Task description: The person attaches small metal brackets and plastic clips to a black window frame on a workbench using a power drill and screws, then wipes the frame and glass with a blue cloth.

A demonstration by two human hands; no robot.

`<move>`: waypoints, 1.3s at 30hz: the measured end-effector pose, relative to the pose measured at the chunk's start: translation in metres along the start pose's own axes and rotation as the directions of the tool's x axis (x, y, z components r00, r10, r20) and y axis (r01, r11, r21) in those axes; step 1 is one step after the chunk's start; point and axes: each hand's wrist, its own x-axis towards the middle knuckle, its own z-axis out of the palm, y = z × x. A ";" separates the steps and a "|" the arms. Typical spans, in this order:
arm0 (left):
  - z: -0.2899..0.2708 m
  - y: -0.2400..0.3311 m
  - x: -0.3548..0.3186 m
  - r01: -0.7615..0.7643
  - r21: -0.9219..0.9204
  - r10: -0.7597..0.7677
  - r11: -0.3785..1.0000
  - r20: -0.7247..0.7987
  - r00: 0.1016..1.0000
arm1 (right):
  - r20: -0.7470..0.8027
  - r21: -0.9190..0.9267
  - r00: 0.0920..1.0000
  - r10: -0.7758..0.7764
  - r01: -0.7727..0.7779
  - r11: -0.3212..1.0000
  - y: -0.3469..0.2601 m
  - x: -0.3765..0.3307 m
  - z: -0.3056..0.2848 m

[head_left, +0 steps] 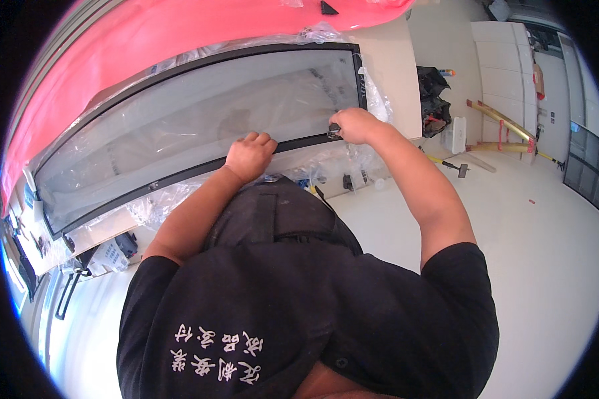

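Observation:
A long window screen with a black frame (156,185) and grey mesh (180,126) lies flat in front of me on clear plastic. My left hand (251,157) is closed over the middle of the frame's near bar, its fingers curled at the mesh edge. At the frame's near right corner, my right hand (357,126) grips a small dark tool with a shiny part (334,131). The tool sits against the corner; its exact kind is hidden by the fingers.
Pink sheeting (180,40) covers the far side, with a small black triangle (328,8) on it. Crumpled clear plastic (163,203) hangs along the near edge. Black bags (432,93), a hammer-like tool (456,166) and yellow-and-red bars (502,123) are on the right.

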 end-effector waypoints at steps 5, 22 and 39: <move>-0.004 0.014 0.024 -0.013 0.040 0.009 0.999 0.080 0.997 | -0.029 0.002 1.000 0.010 -0.010 1.000 0.010 0.004 0.011; -0.009 0.052 0.109 -0.083 -0.050 0.097 0.995 0.539 0.836 | -0.125 -0.080 0.990 -0.065 0.056 0.995 0.003 0.000 0.009; 0.008 0.049 0.107 -0.059 -0.083 0.092 0.995 0.485 0.869 | -0.380 -0.088 0.922 -0.072 0.041 0.995 -0.003 -0.027 0.060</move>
